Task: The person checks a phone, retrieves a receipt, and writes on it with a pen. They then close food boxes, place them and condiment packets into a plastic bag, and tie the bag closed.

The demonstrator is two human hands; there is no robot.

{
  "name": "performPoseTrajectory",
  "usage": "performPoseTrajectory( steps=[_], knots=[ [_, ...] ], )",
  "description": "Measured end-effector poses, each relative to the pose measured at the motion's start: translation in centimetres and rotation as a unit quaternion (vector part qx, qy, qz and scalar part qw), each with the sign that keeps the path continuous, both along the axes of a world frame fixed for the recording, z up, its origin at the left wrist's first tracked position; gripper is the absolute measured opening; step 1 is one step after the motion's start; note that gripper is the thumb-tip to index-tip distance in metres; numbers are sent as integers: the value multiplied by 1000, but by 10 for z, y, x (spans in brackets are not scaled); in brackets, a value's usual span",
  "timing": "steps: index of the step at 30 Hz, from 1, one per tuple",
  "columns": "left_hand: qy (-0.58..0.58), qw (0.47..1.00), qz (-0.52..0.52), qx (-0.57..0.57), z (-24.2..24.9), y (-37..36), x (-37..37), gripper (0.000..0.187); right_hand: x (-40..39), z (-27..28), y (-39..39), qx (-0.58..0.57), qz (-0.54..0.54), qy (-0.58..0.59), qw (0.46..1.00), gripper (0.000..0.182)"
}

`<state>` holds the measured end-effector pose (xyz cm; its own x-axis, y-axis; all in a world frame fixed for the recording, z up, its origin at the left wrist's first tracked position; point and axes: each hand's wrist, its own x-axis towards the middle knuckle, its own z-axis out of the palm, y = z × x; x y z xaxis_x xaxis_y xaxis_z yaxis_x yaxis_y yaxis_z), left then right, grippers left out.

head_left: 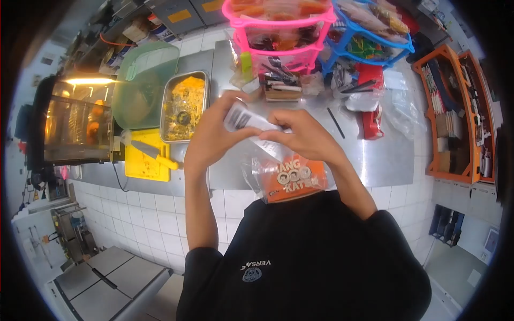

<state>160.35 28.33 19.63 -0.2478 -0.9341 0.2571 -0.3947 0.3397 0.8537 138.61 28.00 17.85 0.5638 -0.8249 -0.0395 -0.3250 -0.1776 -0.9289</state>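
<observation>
A printed white paper slip, like a receipt, is held up over the steel table between both hands. My left hand grips it at its left part, the thumb across the paper and the fingers curled behind. With thumb and fingers closed, my right hand pinches the slip near its middle. The slip's lower end hangs down past the thumbs. Just below, close to my body, an orange box with white lettering sits in a clear plastic bag.
A knife lies on a yellow cutting board at the left, beside a metal tray of yellow food. Pink and blue racks stand at the back. A lit glass cabinet is far left; an orange shelf is right.
</observation>
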Motion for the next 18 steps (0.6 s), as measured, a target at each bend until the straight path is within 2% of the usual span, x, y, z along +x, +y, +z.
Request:
performPoseTrajectory(
  steps=[1, 2, 3, 4, 5, 6, 7, 9, 12, 13, 14, 15, 16, 18],
  knots=[
    [89, 991, 100, 5, 1, 3, -7, 34, -1, -8, 0, 56, -33, -70, 995, 28],
    [85, 983, 162, 19, -3, 11, -3, 33, -1, -12, 3, 115, -68, -141, 981, 27],
    [84, 971, 222, 35, -7, 17, 1, 32, 0, 6, 5, 139, -82, -245, 956, 21],
    [150, 964, 147, 163, -15, 30, 0, 31, 2, 6, 5, 139, -101, -272, 947, 22],
    [211, 933, 67, 284, -23, 41, -5, 31, 5, 7, 1, 134, -118, -299, 937, 22],
    [221, 908, -21, 356, -31, 53, -13, 38, 8, 8, -2, 131, -132, -325, 927, 23],
    [227, 870, -107, 425, -37, 60, -23, 47, 14, 10, -1, 105, -143, -340, 924, 22],
    [405, 748, -190, 491, -42, 54, -36, 67, 19, 14, 1, 45, -142, -356, 922, 20],
    [558, 671, -169, 459, -58, 39, -51, 73, 21, 21, 13, 24, -139, -338, 931, 21],
    [586, 658, -201, 428, -60, 37, -50, 73, 24, 22, 15, 14, -136, -346, 928, 21],
    [612, 661, -153, 406, -59, 35, -52, 67, 25, 23, 17, 4, -134, -355, 925, 22],
    [636, 661, -105, 384, -52, 33, -55, 61, 25, 29, 20, 49, -129, -365, 921, 23],
    [657, 658, -56, 363, -48, 31, -56, 55, 26, 28, 21, 31, -137, -381, 914, 22],
    [648, 688, -42, 324, -60, 11, -46, 40, 29, 19, 24, -3, -156, -410, 899, 19]
  ],
)
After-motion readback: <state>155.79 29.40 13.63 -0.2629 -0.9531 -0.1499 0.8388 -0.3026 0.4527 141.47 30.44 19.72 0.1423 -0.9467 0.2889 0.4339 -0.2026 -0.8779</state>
